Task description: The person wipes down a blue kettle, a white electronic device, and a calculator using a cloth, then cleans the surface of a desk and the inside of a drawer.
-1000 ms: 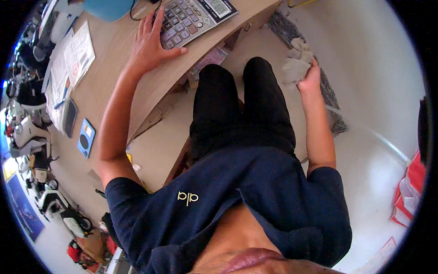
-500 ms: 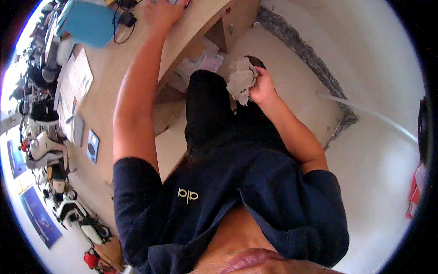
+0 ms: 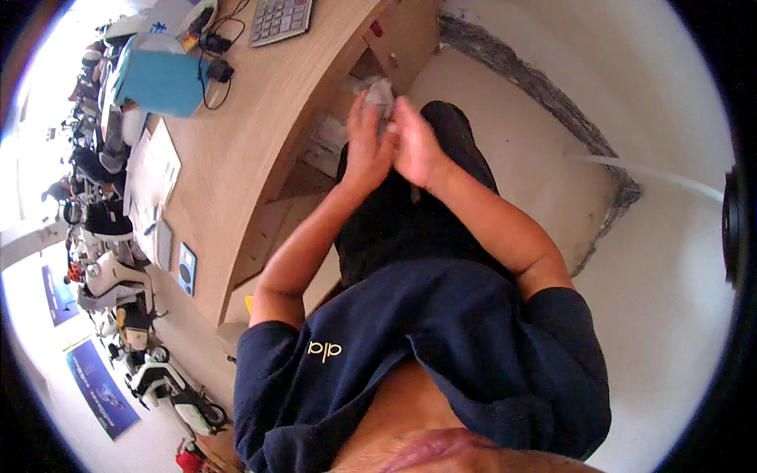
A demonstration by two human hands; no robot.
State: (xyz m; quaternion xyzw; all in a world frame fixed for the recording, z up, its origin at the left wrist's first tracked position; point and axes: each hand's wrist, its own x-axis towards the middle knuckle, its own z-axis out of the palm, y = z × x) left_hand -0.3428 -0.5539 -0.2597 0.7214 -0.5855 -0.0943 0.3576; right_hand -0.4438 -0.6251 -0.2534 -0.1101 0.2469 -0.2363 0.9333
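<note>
Left hand (image 3: pixel 369 154): fingers fairly straight and bunched, up beside the right; too blurry for me to tell how tight.
Right hand (image 3: pixel 416 148): turned inward with fingers forward; couldn't tell if it was gripping anything.
Pale crumpled wad (image 3: pixel 380 93): up by the fingertips, near the knees. My guess: hands met there because something that floppy needs support from both sides.
Black trousers (image 3: pixel 386 236): right below the hands, so the lap probably caught any bits.
Desk (image 3: pixel 236 150): edge close by the left arm, not much elbow room that way.
Plastic packets (image 3: pixel 327 138): under the desk, near the left fingers.
Up top: calculator (image 3: pixel 280 20), teal container (image 3: pixel 162 83), black cable (image 3: pixel 219 71), papers (image 3: pixel 162 162), blue phone (image 3: pixel 187 268).
</note>
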